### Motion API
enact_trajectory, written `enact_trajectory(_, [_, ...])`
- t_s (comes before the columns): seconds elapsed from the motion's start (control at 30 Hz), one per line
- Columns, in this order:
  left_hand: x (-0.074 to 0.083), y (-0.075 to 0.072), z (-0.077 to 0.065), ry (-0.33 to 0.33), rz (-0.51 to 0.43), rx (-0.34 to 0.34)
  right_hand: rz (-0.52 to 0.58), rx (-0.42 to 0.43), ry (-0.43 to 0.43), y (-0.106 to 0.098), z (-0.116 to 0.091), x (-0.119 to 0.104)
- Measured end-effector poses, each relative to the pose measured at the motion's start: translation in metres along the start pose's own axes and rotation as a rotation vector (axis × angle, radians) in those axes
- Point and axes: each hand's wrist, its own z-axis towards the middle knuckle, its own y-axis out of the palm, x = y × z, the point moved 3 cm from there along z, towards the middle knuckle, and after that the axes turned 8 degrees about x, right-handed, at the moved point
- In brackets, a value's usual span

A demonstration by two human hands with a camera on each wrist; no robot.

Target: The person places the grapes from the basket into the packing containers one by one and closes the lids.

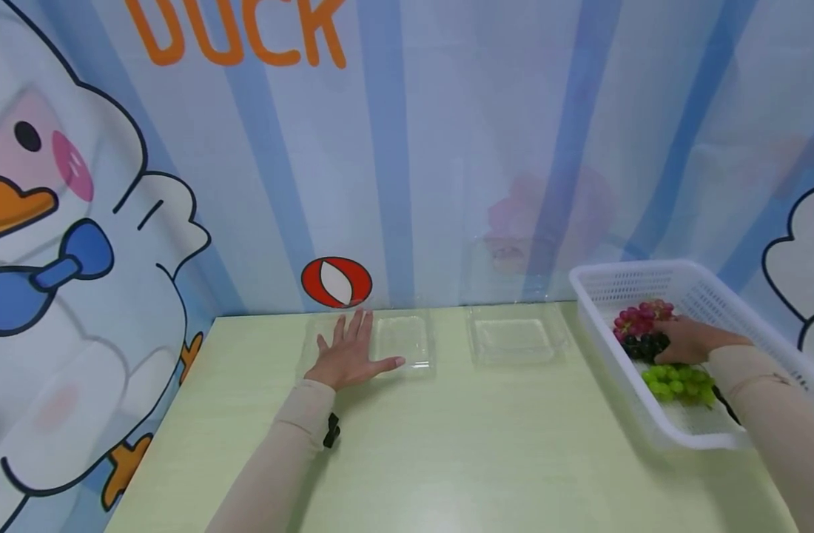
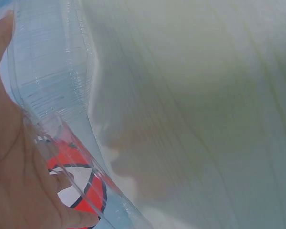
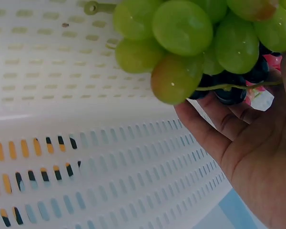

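Observation:
My left hand (image 1: 350, 359), fingers spread and straight, rests over a clear plastic clamshell box (image 1: 407, 342) near the table's back edge. The left wrist view shows the palm beside the clear box wall (image 2: 50, 62). Inside a white slotted basket (image 1: 713, 443) at the right, my right hand (image 1: 696, 340) holds a bunch of black grapes (image 1: 640, 348), its fingers (image 3: 209, 126) curled under the dark berries and their tips partly hidden. Red grapes (image 1: 636, 320) lie just behind, and green grapes (image 1: 676, 383) lie in front, covering much of the black bunch in the right wrist view.
A second clear plastic box (image 1: 516, 342) stands between the first box and the basket. Behind the pale table (image 1: 447, 459) hangs a blue-striped cloth (image 1: 440, 170) with cartoon ducks, close against the table's back edge.

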Motion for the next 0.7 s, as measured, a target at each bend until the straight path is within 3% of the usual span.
enact_trajectory(0.37, [-0.0004,-0.0001,-0.0003,-0.004,-0.001,-0.012,0.04,0.014,-0.082,-0.0033,0.0018,0.0001])
enact_trajectory(0.7, [0.0001,-0.0012,0.0,0.001,-0.006,-0.008,0.052,0.005,-0.049,-0.0061,-0.0027,0.0013])
